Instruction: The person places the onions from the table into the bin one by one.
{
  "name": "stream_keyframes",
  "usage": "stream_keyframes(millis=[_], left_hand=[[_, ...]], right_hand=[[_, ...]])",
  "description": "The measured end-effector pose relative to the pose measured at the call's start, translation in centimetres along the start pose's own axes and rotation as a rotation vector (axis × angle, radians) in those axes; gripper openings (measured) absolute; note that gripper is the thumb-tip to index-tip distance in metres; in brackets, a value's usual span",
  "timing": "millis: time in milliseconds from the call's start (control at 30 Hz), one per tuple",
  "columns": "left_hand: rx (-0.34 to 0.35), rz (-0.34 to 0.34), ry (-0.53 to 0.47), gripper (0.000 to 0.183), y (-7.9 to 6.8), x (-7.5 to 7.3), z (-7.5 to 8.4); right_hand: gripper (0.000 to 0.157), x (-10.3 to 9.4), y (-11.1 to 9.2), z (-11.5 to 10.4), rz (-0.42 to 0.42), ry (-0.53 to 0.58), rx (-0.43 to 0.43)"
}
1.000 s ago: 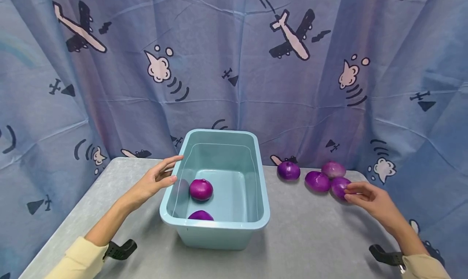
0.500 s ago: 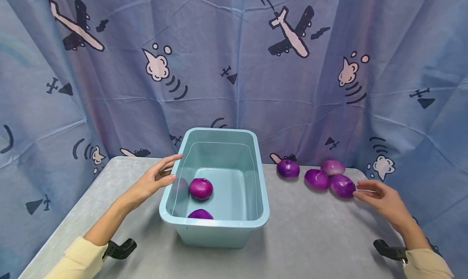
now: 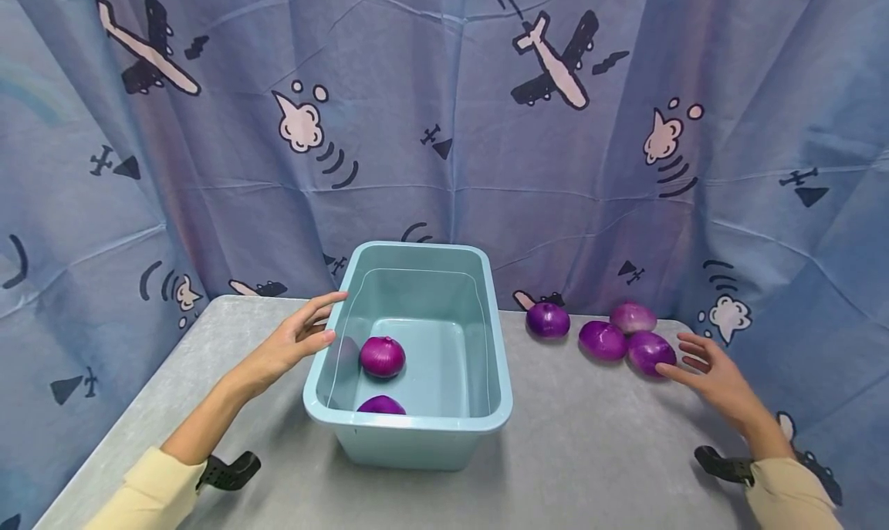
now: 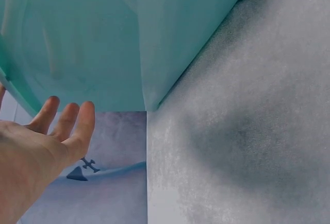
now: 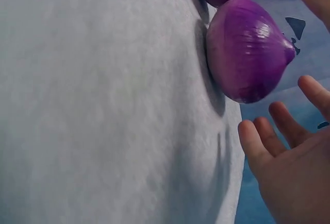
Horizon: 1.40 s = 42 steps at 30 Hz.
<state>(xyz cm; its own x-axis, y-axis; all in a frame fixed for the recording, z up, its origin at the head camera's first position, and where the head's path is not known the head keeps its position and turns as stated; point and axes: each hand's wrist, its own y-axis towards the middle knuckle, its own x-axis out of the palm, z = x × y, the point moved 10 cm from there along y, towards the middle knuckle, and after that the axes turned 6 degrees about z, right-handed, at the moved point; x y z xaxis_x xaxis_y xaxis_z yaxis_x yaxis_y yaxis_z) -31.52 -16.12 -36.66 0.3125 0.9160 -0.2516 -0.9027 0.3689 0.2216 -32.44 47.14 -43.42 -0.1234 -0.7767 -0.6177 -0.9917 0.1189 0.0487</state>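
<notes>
A grey table point(image 3: 569, 453) bears a blue tub point(image 3: 410, 447). At the tub's left side is the left hand point(image 3: 295, 339), fingers relaxed, gripping nothing; right of the tub, the right hand point(image 3: 715, 376), fingers parted, holding nothing, hovers beside four purple onions point(image 3: 650, 351). Two more onions point(image 3: 382, 357) sit inside the tub.

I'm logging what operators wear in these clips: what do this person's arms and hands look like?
The left hand and right hand wear no gloves, and no rings show. The arms have a pale yellow cloth left sleeve and a matching right sleeve. A curved black left wrist attachment and a similar right one jut out beside the cuffs. No cables are visible.
</notes>
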Motion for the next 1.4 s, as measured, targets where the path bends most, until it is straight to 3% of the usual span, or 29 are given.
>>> stream_keyframes(millis=[167, 767, 1400], left_hand=[[-0.003, 0.000, -0.003, 0.059, 0.1, -0.1, 0.0], [0.000, 0.002, -0.004, 0.059, 0.0, -0.3, 0.0], [0.010, 0.010, -0.006, 0.059, 0.0, -0.3, 0.2]], right_hand=[[0.101, 0.5, 0.7, 0.0, 0.011, 0.031, 0.027], [0.090, 1.3, 2.4, 1.3, 0.078, 0.095, 0.054], [0.090, 0.6, 1.3, 1.8, 0.093, 0.049, 0.055]])
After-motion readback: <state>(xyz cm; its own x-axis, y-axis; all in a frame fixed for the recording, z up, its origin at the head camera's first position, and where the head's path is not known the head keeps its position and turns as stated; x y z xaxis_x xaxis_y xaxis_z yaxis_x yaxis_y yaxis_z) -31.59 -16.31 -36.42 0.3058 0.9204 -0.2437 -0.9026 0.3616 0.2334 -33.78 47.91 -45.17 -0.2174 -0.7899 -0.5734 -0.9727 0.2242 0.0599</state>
